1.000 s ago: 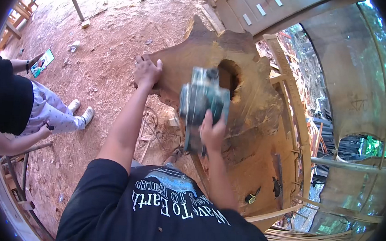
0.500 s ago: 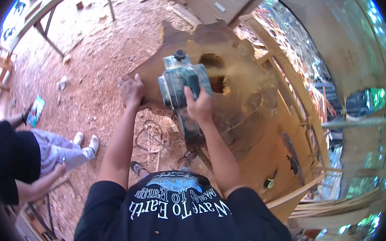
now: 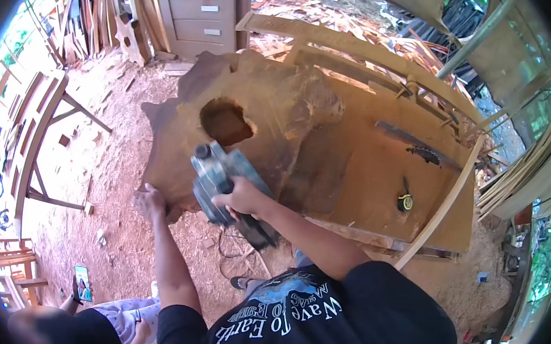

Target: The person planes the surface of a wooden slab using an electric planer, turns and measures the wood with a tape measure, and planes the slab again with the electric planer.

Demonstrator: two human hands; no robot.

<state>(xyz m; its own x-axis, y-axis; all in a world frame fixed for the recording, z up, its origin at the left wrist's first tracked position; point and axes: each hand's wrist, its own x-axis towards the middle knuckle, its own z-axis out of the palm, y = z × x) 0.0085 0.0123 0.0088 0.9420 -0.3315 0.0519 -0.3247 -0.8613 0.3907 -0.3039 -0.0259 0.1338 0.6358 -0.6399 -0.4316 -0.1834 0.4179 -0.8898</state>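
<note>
My right hand (image 3: 244, 197) is wrapped around the handle of a teal electric hand planer (image 3: 214, 173), blurred by motion. The planer is over the near edge of a large, irregular wooden slab (image 3: 268, 100), just below its ragged hole (image 3: 227, 123). It looks tilted; I cannot tell whether its sole touches the wood. My left hand (image 3: 151, 202) grips the slab's near left corner, its fingers bent over the edge. Beneath the slab lies a broad wooden board (image 3: 366, 173).
On the board rest a tape measure (image 3: 404, 202) and a handsaw (image 3: 416, 146). A wooden strip (image 3: 444, 205) crosses its right end. A person holding a phone (image 3: 83, 283) is at the lower left. Wood shavings cover the floor (image 3: 101, 171); a wooden frame (image 3: 42, 134) stands left.
My view has turned to the right, showing more of the board. The planer has moved toward the slab's near edge, leaving the hole in full sight. My left hand stays at the slab's edge.
</note>
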